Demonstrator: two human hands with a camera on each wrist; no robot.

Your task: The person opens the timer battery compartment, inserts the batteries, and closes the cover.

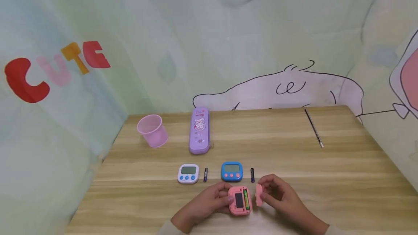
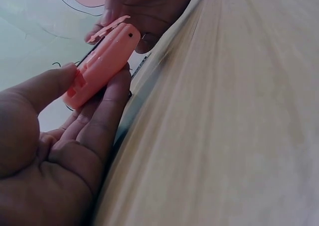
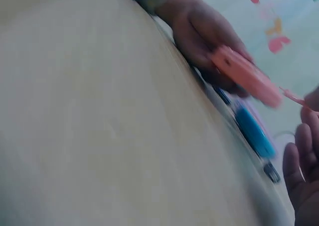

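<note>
My left hand (image 1: 210, 201) grips a pink digital timer (image 1: 233, 211) by its left side, back face up, with the battery bay uncovered. In that bay lies a green battery (image 1: 246, 199). Just right of the timer, my right hand (image 1: 283, 198) pinches the pink battery cover (image 1: 259, 195) between thumb and fingers, a small gap apart from it in the head view. The left wrist view has the timer (image 2: 102, 66) tilted above the table, thumb on top and fingers beneath. In the right wrist view the cover (image 3: 294, 97) is mostly cut off by the frame edge.
Beyond my hands lie a white timer (image 1: 188, 170), a blue timer (image 1: 232, 168), a dark battery (image 1: 205, 174) and another dark battery (image 1: 252, 175). Farther back are a pink cup (image 1: 156, 135), a purple pencil case (image 1: 199, 137) and a pencil (image 1: 314, 128). A printed curtain (image 1: 163, 28) borders the table.
</note>
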